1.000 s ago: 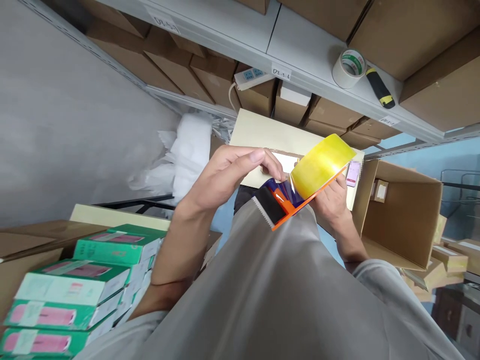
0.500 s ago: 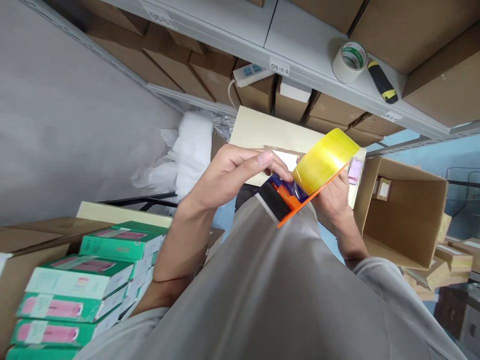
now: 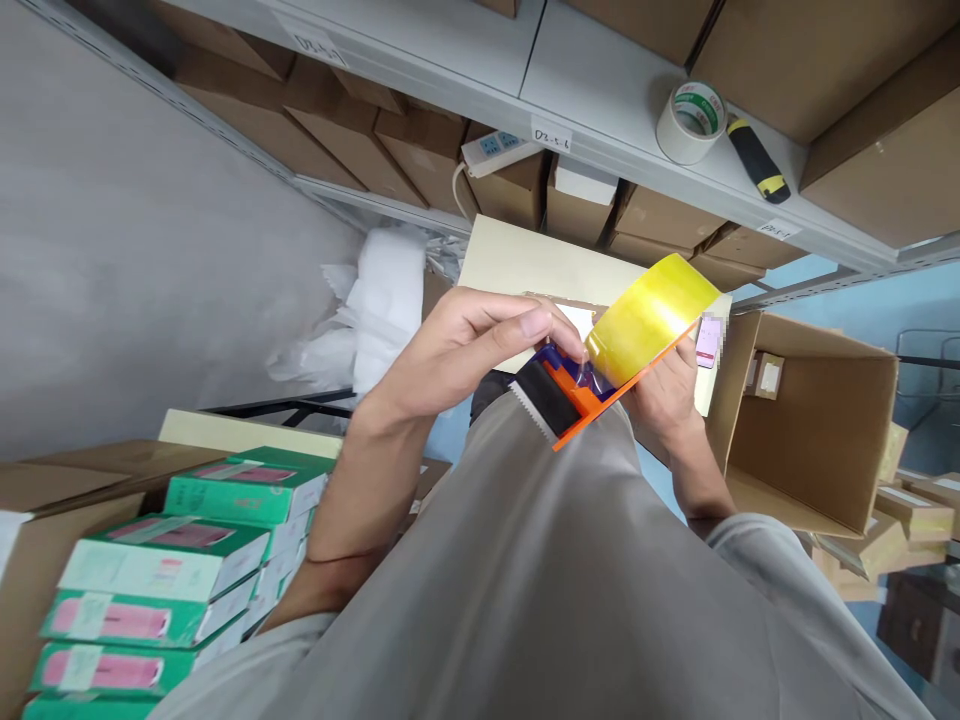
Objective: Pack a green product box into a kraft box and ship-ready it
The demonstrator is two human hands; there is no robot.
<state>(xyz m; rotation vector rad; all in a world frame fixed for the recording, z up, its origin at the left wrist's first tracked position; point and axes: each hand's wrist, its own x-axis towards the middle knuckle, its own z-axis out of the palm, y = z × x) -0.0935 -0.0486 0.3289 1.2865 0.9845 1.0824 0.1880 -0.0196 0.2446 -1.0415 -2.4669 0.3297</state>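
Note:
In front of my chest a tape dispenser (image 3: pixel 574 395) is held tilted, orange and dark blue with a black pad and a toothed cutting edge facing down-left. A wide yellow roll of packing tape (image 3: pixel 651 318) sits on it. My right hand (image 3: pixel 670 395) grips the dispenser from behind; most of its fingers are hidden by the roll. My left hand (image 3: pixel 480 345) comes from the left, thumb and fingers together, its fingertips at the loose end of the clear tape (image 3: pixel 586 374) by the roll.
Behind my hands stands a cream tabletop (image 3: pixel 517 265) with a phone (image 3: pixel 707 340) on it. An open cardboard box (image 3: pixel 810 420) is at right, stacked green boxes (image 3: pixel 225 490) at left. A tape roll (image 3: pixel 679 135) and a black-yellow handled tool (image 3: pixel 757 160) lie on the shelf (image 3: pixel 600 90).
My left fingertips have shifted very slightly right and down along the tape beside the roll. The dispenser and my right hand stay nearly in place; the view has shifted slightly.

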